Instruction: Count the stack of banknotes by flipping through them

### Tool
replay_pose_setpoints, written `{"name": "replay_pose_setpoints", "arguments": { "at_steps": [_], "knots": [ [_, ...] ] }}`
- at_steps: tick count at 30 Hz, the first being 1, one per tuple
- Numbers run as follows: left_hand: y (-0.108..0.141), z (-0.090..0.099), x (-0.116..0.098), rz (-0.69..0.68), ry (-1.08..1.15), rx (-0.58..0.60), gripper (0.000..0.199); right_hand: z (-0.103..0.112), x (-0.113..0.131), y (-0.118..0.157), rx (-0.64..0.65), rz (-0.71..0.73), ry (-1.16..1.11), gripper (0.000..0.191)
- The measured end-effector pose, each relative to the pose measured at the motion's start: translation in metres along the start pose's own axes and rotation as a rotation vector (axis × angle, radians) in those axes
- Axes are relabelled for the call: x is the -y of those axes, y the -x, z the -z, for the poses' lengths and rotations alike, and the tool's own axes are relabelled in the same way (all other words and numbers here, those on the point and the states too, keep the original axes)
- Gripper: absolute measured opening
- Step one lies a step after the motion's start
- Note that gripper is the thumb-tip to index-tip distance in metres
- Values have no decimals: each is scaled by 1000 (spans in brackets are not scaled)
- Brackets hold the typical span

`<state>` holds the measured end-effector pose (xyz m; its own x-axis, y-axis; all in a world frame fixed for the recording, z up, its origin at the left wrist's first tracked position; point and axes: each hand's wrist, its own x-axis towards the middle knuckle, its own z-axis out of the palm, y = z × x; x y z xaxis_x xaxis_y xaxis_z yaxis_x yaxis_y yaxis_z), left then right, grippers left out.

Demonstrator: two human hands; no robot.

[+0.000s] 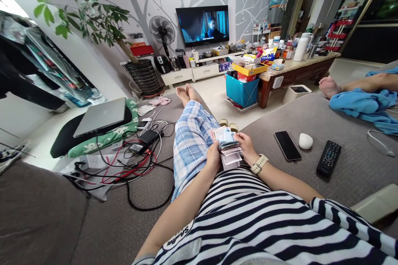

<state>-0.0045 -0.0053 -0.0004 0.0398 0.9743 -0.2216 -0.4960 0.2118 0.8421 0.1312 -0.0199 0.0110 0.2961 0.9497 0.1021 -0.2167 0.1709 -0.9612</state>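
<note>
A thick stack of banknotes [230, 149], with bluish, pink and pale slips fanned unevenly, is held above my lap. My left hand [213, 156] is closed round the stack's left side. On the other side, the fingers of my right hand [247, 148] pinch the upper right edge of the notes, with a beige watch [259, 164] on that wrist. Some pale notes hang lower, close to my striped shirt [242, 198]. The undersides of the notes and several fingertips are hidden.
On the sofa to my right lie a phone [287, 146], a white rounded case [305, 141] and a black remote [328, 158]. Tangled cables [124, 169] and a laptop [101, 116] are at left. Another person's foot [329, 87] rests at far right.
</note>
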Motion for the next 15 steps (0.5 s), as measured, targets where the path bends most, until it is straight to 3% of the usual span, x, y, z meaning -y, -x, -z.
{"name": "replay_pose_setpoints", "arguments": {
  "at_steps": [6, 11, 15],
  "knots": [
    [-4, 1, 4, 2, -1, 5, 27, 0, 2, 1, 12, 19, -8, 33],
    [-5, 0, 3, 9, 13, -56, 22, 0, 1, -1, 80, -42, -12, 42],
    [-5, 1, 2, 19, 10, -52, 19, 0, -2, -2, 72, -7, 42, 42]
  ]
}}
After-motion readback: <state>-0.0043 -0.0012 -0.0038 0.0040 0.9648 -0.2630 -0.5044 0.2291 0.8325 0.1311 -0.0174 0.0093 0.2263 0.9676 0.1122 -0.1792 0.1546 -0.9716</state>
